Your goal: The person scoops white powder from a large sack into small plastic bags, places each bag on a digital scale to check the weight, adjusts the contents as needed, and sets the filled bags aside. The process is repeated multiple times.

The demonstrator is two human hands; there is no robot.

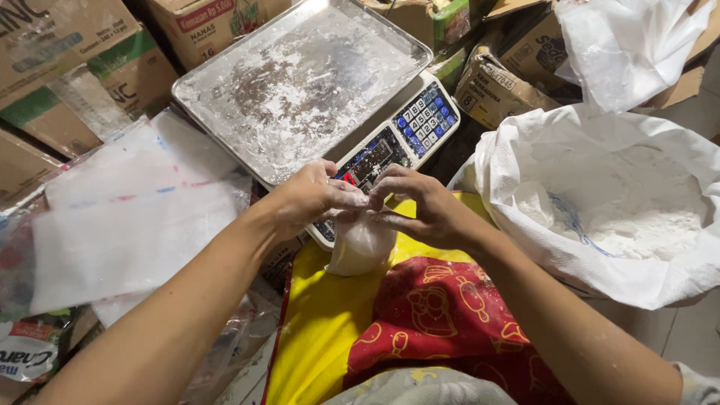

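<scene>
A small clear plastic bag of white powder (362, 247) hangs over a yellow and red cloth (330, 315) on my lap. My left hand (311, 196) pinches the bag's neck from the left. My right hand (420, 206) grips the same neck from the right, fingers meeting those of the left. Both hands are dusted with powder. Just beyond them sits a digital scale (420, 124) with a blue keypad and a steel pan (300, 82) smeared with white powder.
A large white sack (525, 217) open at the right holds loose white powder (637, 217). A stack of clear plastic bags (127, 225) lies at the left. Cardboard boxes (90, 67) line the back and left.
</scene>
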